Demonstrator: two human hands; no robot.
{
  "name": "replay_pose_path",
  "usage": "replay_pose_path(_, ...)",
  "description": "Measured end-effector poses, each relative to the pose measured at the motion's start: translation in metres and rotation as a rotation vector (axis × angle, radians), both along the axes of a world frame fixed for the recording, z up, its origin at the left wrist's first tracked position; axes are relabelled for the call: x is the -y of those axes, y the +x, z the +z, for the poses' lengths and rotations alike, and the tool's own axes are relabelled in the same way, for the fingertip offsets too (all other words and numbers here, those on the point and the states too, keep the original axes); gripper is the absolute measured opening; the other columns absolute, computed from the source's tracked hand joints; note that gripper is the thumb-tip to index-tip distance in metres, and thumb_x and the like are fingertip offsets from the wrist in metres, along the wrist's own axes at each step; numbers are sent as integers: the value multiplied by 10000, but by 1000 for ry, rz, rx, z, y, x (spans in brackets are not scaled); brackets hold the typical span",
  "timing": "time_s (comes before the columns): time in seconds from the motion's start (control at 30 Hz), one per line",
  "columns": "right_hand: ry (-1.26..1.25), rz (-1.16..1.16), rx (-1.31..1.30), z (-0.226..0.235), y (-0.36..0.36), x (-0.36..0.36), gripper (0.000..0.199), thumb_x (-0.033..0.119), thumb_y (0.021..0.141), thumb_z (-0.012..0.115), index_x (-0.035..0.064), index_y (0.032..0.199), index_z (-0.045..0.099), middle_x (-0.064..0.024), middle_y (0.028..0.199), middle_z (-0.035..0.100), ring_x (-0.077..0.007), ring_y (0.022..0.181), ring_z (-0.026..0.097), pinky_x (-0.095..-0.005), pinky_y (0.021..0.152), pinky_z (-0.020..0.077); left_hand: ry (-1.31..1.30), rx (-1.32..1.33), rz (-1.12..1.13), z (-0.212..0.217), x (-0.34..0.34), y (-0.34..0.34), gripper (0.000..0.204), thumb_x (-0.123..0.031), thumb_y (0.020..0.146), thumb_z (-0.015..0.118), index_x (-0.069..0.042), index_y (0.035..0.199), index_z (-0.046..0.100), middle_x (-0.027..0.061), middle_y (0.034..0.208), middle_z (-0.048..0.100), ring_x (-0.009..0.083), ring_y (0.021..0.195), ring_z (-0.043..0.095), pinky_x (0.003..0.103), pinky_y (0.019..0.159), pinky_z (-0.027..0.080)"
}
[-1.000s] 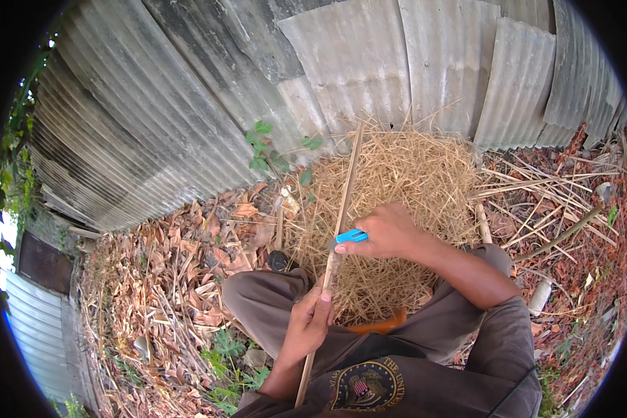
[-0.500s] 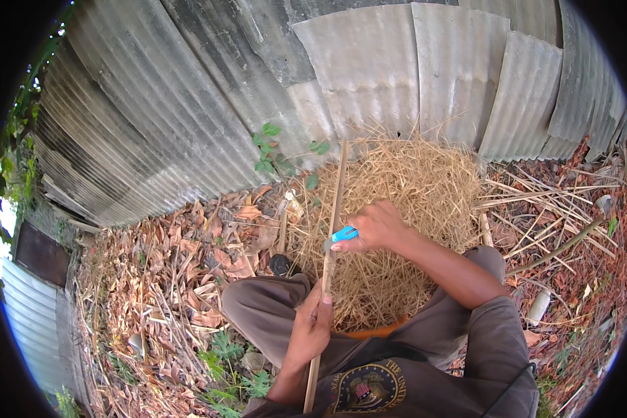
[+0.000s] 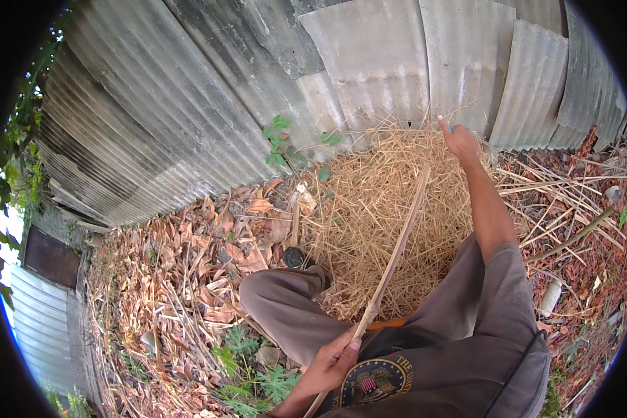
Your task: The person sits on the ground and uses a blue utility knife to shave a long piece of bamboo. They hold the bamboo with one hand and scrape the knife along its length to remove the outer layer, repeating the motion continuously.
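My left hand (image 3: 333, 364) is closed round the lower part of a long pale wooden strip (image 3: 395, 261), close to my shirt. The strip slants up and away to the right, its far end above a heap of thin straw-coloured shavings (image 3: 359, 216). At the far edge of the heap, my right hand (image 3: 461, 144) is stretched out at arm's length, one finger pointing forward. Only a sliver of the blue-handled utility knife (image 3: 451, 129) shows at that hand; its blade cannot be made out. The right hand is apart from the strip.
Corrugated metal sheets (image 3: 369, 59) stand as a wall behind the heap. Dry leaves (image 3: 188, 244) cover the ground at left, and loose sticks (image 3: 557, 202) lie at right. A pale cylinder (image 3: 550, 298) lies beyond my right knee. Green plants (image 3: 279, 143) grow by the wall.
My right hand with the knife has left the strip and reached forward and right. My left hand has drawn nearer my body, and the strip's far end has swung right.
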State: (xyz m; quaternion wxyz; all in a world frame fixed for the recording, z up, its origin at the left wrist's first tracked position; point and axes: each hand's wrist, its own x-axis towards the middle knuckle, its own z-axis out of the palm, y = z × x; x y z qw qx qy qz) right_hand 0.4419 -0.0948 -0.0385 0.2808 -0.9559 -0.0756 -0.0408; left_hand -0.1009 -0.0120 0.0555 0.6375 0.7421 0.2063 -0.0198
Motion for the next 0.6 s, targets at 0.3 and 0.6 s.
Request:
replay_pose_path(0.3,95,709,61,54,-158,-47,807,816,829,345,93,514,515,-40,445,439,-207,459,504,-395,462,397,-172,162,257,-33,-28,41,357,-269,1050,374,-6,1243,519,-32,589,407,38,482,360,183,452,309)
replay_pose_path(0.6,36,1122,370,60,-247,-38,735,815,731,520,118,501,554,-37,369,411,-221,341,485,-360,368,361,-35,185,269,-11,-15,65,466,-243,1039,415,7,1430,365,-55,622,380,22,531,350,179,477,305)
